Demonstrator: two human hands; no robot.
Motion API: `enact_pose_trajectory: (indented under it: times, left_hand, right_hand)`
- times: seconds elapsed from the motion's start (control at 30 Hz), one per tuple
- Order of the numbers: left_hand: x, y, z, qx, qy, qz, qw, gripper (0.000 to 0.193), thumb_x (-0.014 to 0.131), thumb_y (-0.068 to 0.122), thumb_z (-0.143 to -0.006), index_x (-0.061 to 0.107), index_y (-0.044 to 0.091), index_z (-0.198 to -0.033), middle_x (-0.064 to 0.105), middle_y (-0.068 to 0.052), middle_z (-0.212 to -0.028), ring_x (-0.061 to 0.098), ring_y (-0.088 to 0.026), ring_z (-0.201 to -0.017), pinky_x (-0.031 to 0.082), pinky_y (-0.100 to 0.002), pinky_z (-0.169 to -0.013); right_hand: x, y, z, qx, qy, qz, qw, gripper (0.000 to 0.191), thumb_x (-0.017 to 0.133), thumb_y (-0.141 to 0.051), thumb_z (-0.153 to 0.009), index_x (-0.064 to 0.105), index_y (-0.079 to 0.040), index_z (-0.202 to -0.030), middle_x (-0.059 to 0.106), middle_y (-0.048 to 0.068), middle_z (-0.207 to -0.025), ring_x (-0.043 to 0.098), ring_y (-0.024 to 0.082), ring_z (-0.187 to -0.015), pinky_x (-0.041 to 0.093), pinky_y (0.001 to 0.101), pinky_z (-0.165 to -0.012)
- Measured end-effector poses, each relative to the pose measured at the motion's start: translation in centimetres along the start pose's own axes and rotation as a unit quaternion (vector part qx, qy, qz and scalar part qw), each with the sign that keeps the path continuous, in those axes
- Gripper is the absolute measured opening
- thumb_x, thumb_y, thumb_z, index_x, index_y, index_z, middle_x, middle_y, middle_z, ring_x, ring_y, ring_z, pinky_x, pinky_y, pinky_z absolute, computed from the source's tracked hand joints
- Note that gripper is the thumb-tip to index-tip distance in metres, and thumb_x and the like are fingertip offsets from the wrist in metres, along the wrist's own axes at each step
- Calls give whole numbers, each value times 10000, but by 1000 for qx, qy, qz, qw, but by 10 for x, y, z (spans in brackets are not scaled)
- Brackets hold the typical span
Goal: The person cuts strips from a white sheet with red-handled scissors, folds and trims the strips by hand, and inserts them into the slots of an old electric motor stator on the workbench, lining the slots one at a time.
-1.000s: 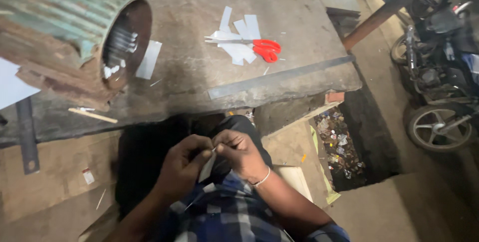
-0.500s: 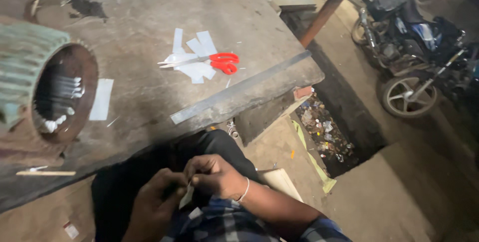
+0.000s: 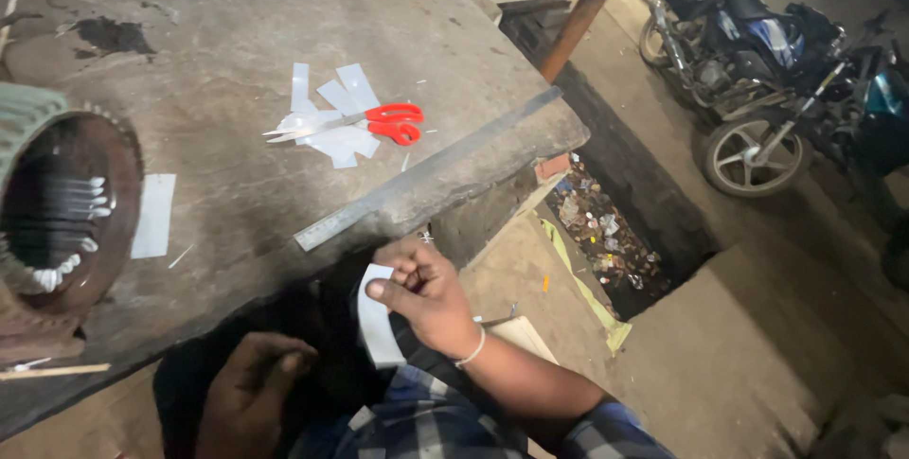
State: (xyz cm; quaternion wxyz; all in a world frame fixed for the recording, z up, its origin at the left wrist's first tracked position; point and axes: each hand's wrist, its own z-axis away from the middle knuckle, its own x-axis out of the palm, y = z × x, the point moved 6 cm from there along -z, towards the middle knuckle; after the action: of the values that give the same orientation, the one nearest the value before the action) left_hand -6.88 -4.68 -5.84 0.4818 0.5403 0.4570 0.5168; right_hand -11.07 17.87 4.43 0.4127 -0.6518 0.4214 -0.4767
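My right hand (image 3: 426, 293) pinches a small white paper strip (image 3: 377, 331) between thumb and fingers, just below the near edge of the worn grey workbench (image 3: 218, 43). My left hand (image 3: 248, 393) rests lower left over my dark lap, fingers loosely curled, holding nothing that I can see. On the bench lie red-handled scissors (image 3: 365, 123) on top of several cut white paper pieces (image 3: 331, 137). A long metal ruler (image 3: 426, 170) lies along the bench's right edge.
A motor stator (image 3: 57, 213) with white slot liners sits at the left, a white paper strip (image 3: 153, 216) beside it. A thin stick (image 3: 52, 371) lies near the front edge. A littered pit (image 3: 606, 232) and parked motorcycles (image 3: 757, 71) are on the right.
My hands have parted: the left one dropped away to the lower left, while the right one keeps the paper strip and has risen toward the bench edge. The view swung left.
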Motion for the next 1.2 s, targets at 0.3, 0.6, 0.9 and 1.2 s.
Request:
enact_pose_trajectory:
  times: [0.3,0.6,0.9,1.2]
  left_hand:
    - [22,70,20,85,77,-99,988,216,782,71,-797,792,36,-1010,826,-56,-886,776,-109,-795,600,-257,-721]
    - [24,68,21,-9,97,-34,995,178,782,78,-833,824,34,-1001,837,-94,-847,757,-112,-757,606,-274,-683]
    - [20,101,32,207,114,-154,959,164,773,72,-852,778,45,-1014,791,-104,-935,792,-187,-840,605,-278,-728]
    - [22,111,32,227,103,-154,956,141,765,69,-875,764,54,-1015,785,-104,-943,798,-204,-829,610,-285,-704]
  right_hand:
    - [44,-9,22,-78,-163,258,949,163,792,-4,-874,742,-44,-1023,717,56,-908,664,107,-785,527,272,-707]
    - [55,-25,21,-166,-191,275,928,111,755,22,-884,711,-45,-960,741,118,-956,735,181,-848,574,272,-733]
    - [35,21,17,42,-138,232,962,208,720,33,-869,751,-9,-1070,770,104,-963,712,155,-864,563,269,-771]
    - [43,15,15,-63,-158,261,950,118,703,62,-887,746,20,-989,747,113,-919,696,164,-798,533,275,-710]
